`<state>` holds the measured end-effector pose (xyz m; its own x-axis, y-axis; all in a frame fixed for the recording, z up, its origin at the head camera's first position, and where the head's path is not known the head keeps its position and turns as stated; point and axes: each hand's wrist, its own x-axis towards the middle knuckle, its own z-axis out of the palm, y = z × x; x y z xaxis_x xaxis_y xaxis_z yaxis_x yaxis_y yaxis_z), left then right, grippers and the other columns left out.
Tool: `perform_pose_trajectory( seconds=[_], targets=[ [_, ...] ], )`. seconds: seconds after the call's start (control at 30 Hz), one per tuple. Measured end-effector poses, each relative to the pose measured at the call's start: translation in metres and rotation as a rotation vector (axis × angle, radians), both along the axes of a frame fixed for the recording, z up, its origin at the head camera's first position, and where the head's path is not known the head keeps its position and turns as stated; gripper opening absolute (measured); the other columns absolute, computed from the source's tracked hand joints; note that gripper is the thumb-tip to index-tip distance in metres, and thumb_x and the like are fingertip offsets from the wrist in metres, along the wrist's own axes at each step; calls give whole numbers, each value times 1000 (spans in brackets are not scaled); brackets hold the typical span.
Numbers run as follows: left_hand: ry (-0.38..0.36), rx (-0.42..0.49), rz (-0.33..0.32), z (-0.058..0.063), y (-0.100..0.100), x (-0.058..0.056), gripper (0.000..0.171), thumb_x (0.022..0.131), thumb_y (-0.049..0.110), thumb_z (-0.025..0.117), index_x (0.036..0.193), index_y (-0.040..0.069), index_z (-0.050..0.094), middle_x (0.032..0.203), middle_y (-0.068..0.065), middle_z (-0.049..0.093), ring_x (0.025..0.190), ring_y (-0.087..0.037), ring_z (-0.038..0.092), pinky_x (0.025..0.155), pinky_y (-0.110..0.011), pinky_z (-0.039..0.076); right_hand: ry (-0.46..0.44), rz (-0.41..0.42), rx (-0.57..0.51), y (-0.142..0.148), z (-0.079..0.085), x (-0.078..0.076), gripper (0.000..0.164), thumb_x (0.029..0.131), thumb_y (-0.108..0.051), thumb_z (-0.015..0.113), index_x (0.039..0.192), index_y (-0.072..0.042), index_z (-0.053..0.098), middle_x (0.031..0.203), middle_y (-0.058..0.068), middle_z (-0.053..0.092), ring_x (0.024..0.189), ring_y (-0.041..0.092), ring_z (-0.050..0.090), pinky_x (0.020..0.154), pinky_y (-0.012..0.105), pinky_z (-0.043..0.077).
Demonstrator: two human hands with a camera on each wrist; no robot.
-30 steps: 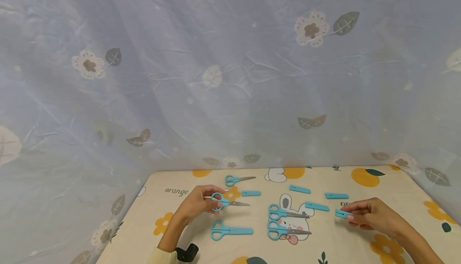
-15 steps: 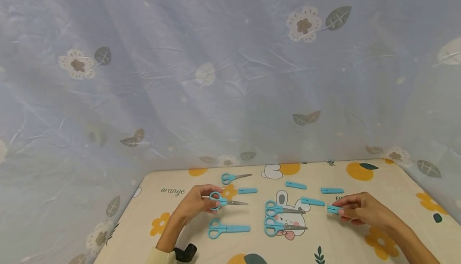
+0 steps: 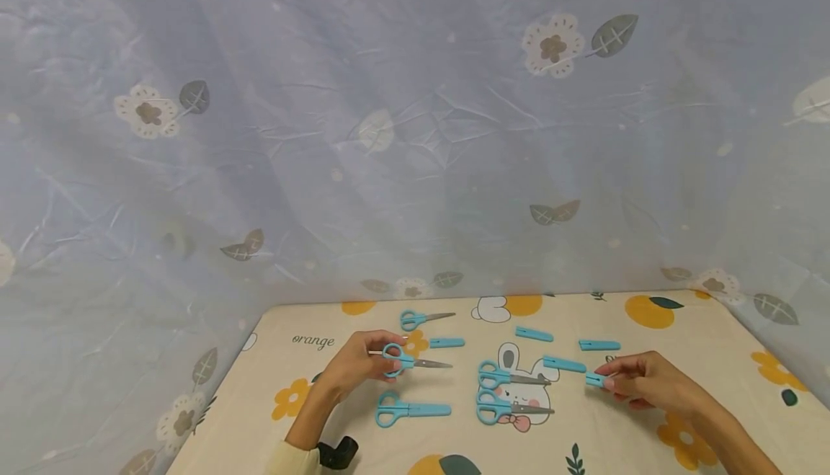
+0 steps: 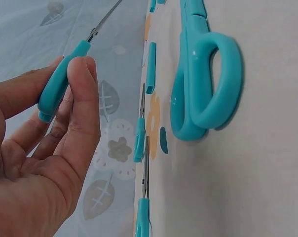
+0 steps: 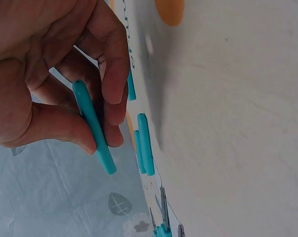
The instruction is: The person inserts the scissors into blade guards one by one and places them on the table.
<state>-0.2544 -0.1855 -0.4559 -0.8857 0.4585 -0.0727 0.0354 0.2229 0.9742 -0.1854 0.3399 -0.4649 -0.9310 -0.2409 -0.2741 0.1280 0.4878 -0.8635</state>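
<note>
My left hand [image 3: 359, 368] pinches the blue handles of a pair of scissors [image 4: 60, 81] above the table, its bare blades pointing right. My right hand [image 3: 651, 383] holds a blue blade cover [image 5: 93, 121] between thumb and fingers, its slotted end facing left. Below the left hand lie scissors [image 3: 415, 410] with a cover on the blades. Two bare-bladed pairs, one upper pair [image 3: 509, 378] and one lower pair [image 3: 512, 408], lie between the hands. Loose covers rest near the right hand, the closest being a cover [image 3: 564, 365] to its left.
Small scissors [image 3: 424, 319] lie at the back, with a loose cover [image 3: 447, 343] in front. Another pair is mostly hidden behind the left hand; its handle [image 4: 144, 217] shows in the left wrist view. A patterned sheet [image 3: 415, 172] hangs behind the table.
My right hand has moved left with the cover, toward the loose covers. The left hand and its scissors have shifted only slightly to the right. The head view has tilted a little.
</note>
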Motion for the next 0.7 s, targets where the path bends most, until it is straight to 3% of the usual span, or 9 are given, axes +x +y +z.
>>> perform_pose_trajectory(
  seconds=[0.43, 0.7],
  targets=[
    [-12, 26, 6, 0, 3, 1, 49, 95, 4, 78, 140, -8, 63, 116, -15, 68, 91, -19, 74, 84, -41, 70, 5, -5, -34, -1, -3, -1, 42, 108, -21, 65, 136, 9, 66, 110, 0, 82, 89, 11, 65, 73, 31, 61],
    [-29, 48, 7, 0, 7, 1, 49, 96, 3, 77, 142, -8, 62, 116, -14, 67, 91, -18, 74, 83, -40, 70, -44, 6, -75, -7, -3, -5, 43, 109, -23, 64, 140, 7, 65, 113, -1, 81, 96, 9, 69, 78, 32, 63]
  ],
)
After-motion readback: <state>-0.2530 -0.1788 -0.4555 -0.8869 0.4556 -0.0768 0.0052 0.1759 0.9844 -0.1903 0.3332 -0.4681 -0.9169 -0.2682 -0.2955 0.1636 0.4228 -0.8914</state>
